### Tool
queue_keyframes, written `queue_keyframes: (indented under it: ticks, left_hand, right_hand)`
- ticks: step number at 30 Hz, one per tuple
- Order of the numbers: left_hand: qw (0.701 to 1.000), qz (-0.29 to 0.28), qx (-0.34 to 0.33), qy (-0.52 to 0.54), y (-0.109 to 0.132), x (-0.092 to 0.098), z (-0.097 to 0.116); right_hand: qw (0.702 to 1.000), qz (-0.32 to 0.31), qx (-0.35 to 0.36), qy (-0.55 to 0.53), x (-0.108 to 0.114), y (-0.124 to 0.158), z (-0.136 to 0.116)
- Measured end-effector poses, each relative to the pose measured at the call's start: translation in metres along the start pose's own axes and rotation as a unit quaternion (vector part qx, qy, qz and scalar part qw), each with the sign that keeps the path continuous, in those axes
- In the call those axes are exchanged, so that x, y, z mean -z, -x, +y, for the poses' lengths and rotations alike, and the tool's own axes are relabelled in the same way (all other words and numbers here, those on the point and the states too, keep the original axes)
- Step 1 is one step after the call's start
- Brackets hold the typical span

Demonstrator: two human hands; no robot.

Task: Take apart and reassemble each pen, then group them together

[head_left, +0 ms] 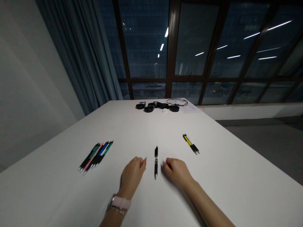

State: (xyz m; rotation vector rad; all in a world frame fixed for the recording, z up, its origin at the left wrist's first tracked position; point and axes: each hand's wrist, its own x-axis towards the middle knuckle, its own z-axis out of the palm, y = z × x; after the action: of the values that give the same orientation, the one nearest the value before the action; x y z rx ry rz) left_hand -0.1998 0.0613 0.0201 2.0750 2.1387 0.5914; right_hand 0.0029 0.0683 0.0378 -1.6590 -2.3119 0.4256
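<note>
A black retractable pen [156,163] with a clear middle band lies on the white table, pointing towards me. Just left of it rests my left hand [133,171], curled into a fist, wearing a watch with a pink strap [121,202] and a bracelet. On the pen's other side, my right hand [177,170] is also closed in a fist. Neither hand touches the pen, and nothing shows in either one. Several pens [96,157] with black, green, pink, blue and white barrels lie side by side at the left. A small group of pens [191,144], one yellow, lies at the right.
At the table's far end are several black round objects [149,109], a coiled black cable [177,102] and a sheet of paper [189,109]. Beyond stand dark windows [144,41] and a blue curtain [80,53]. The white table [132,132] has its right edge beside a grey floor.
</note>
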Motion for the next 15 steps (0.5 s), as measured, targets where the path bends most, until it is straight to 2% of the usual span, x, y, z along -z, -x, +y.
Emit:
queue_keyframes:
  ticks: [11, 15]
  left_hand:
    - [0.999, -0.028, 0.030, 0.009, -0.0010, 0.0051, -0.0025]
    - [0.999, -0.024, 0.021, 0.009, -0.0005, 0.0037, -0.0035]
  right_hand:
    - [1.000, -0.010, -0.006, 0.014, 0.0033, 0.0004, -0.0004]
    - [1.000, -0.007, -0.001, 0.018, 0.0025, 0.0004, -0.0024]
